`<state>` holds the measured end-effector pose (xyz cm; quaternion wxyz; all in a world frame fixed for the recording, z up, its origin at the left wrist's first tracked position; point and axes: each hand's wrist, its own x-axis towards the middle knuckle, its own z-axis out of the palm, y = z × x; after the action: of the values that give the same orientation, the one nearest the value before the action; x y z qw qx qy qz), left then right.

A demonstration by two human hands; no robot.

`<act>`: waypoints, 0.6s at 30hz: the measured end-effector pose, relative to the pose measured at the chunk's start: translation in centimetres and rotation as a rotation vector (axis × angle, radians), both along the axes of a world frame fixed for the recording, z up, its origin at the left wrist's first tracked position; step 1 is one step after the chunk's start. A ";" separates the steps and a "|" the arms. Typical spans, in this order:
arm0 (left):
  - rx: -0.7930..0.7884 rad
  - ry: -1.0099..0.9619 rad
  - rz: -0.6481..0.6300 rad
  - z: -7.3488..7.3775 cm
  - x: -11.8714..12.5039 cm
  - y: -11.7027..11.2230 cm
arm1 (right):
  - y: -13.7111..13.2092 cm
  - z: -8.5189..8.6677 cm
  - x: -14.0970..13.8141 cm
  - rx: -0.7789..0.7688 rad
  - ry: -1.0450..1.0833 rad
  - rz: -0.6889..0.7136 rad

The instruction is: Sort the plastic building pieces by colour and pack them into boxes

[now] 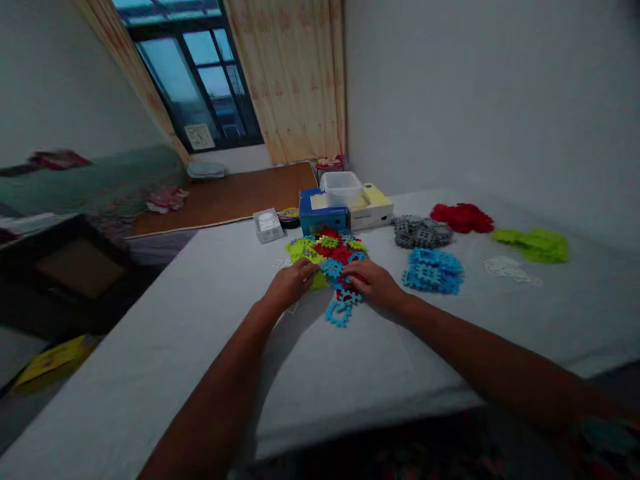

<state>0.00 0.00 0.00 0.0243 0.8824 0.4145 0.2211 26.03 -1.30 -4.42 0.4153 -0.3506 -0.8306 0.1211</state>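
Note:
A mixed heap of toothed plastic building pieces (341,253) in red, blue and yellow-green lies on the white-covered table. At its near side a blue toothed piece (332,269) sits between my two hands. My left hand (294,283) is closed, thumb and fingertips pinched at the left edge of that piece. My right hand (373,281) has its fingers curled against its right side, over some red pieces; its fingertips are partly hidden. Just below the heap, a blue ring-shaped toothed piece (338,313) lies flat.
Sorted piles stand to the right: grey pieces (423,232), red pieces (463,218), blue pieces (433,271), yellow-green pieces (537,245) and white pieces (511,269). Behind the heap are a blue box (323,219), a clear plastic tub (344,190) and a small white box (268,227).

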 end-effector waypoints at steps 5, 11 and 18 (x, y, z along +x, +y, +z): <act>-0.037 -0.315 -0.046 0.4 0.4 0.0 | -0.4 0.5 -0.4 -0.063 0.076 -0.031; -0.082 -0.444 -0.176 0.1 2.4 -0.9 | -1.0 1.6 -1.3 -0.299 0.171 0.023; -0.082 -0.428 -0.066 -0.1 1.0 0.3 | 0.9 4.8 7.1 -0.295 0.262 -0.144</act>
<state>1.01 0.31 -0.09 0.1547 0.8267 0.3795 0.3855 33.13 -0.36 0.42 0.4716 -0.4472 -0.7157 0.2558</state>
